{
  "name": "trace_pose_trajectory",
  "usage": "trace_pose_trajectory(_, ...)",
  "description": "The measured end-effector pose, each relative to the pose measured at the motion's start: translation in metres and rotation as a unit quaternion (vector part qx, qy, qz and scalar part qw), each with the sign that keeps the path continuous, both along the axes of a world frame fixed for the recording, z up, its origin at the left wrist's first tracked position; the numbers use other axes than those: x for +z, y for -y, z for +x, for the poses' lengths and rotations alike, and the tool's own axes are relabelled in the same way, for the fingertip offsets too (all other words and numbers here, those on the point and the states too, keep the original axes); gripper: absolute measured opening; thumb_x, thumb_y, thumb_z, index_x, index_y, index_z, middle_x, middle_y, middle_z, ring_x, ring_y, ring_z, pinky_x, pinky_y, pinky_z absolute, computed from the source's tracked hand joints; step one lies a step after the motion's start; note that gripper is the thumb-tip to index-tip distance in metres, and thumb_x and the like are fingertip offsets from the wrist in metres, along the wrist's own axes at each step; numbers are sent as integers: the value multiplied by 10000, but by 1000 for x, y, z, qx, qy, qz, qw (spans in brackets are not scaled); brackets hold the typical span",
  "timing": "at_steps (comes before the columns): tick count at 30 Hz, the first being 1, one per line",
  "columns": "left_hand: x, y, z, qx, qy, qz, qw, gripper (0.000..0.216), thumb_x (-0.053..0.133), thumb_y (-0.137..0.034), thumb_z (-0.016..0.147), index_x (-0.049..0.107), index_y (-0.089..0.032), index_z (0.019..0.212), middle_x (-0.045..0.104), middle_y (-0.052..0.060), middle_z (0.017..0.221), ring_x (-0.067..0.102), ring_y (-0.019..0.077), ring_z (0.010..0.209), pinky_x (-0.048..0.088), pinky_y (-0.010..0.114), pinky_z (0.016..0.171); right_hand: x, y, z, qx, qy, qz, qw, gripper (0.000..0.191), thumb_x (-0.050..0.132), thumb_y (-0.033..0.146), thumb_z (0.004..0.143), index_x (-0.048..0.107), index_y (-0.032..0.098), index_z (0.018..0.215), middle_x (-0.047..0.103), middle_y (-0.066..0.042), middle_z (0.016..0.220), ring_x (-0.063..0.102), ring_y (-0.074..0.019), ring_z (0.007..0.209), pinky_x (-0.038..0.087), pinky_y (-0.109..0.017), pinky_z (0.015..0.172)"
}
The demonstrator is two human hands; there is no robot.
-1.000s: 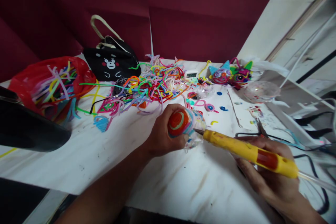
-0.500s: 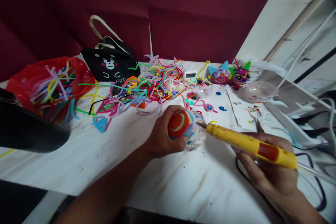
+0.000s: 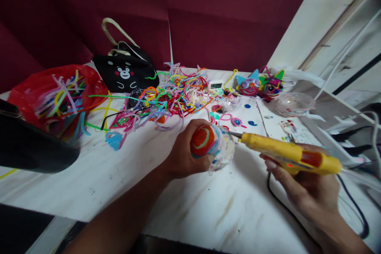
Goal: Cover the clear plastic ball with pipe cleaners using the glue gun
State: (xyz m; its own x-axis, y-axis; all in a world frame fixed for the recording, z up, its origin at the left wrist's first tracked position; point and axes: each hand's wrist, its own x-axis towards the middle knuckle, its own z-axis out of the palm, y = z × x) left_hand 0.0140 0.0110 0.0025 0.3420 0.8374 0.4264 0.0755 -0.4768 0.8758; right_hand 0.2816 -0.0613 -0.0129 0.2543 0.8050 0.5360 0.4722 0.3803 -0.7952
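My left hand (image 3: 181, 154) is closed around a clear plastic ball (image 3: 218, 149) partly covered with coiled pipe cleaners in red, orange and blue, held just above the white table (image 3: 125, 174). My right hand (image 3: 303, 182) grips a yellow glue gun (image 3: 285, 154) with a red patch on its body. Its metal nozzle points left and meets the upper right side of the ball. A glue stick sticks out of the gun's back end toward the right.
A tangle of coloured pipe cleaners (image 3: 175, 95) lies beyond the ball. A red bag (image 3: 53, 95) of more pipe cleaners and a black bear-face tote (image 3: 125, 72) sit at the back left. Two finished decorated heads (image 3: 260, 83) and a clear half-dome (image 3: 294, 103) are at the back right. A black cable (image 3: 282, 202) runs under my right hand.
My right hand has lifted and levelled the glue gun, moving its nozzle from the ball's lower right side up to its upper right. The left hand has kept the ball still.
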Motion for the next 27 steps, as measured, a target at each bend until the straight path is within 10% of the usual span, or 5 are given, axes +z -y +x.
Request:
trace_pose_trajectory(6,6,-9,-6,53,-11,30,998,556,672,-198,610,502,-245,1137,591,27,1002,569,184,854,489,314,758,26,-15,10,108,-99,-254,956,338,814,458,728,645,200,866,642,-3,656,574,-127,448,424,-201,328)
trace_pose_trajectory(12,11,-9,-10,76,-43,78,993,587,677,-188,601,497,-244,1157,607,52,1082,597,211,924,503,362,856,8,-21,19,252,11,-351,902,356,715,419,850,589,200,1102,675,-9,725,580,-129,505,456,-219,403)
trace_pose_trajectory(20,11,-4,-6,80,-74,86,990,597,669,-191,575,504,-219,1148,634,71,1092,621,250,955,509,395,871,7,-21,5,105,255,-166,947,415,718,462,807,685,185,1114,712,-125,1057,686,-249,861,557,-380,710)
trace_pose_trajectory(27,7,0,-2,62,-84,120,987,627,648,-202,584,478,-218,1188,629,88,1150,628,286,1063,508,422,948,39,-16,-62,279,-131,-289,906,333,774,461,758,675,188,920,683,-28,835,636,-162,752,525,-294,691)
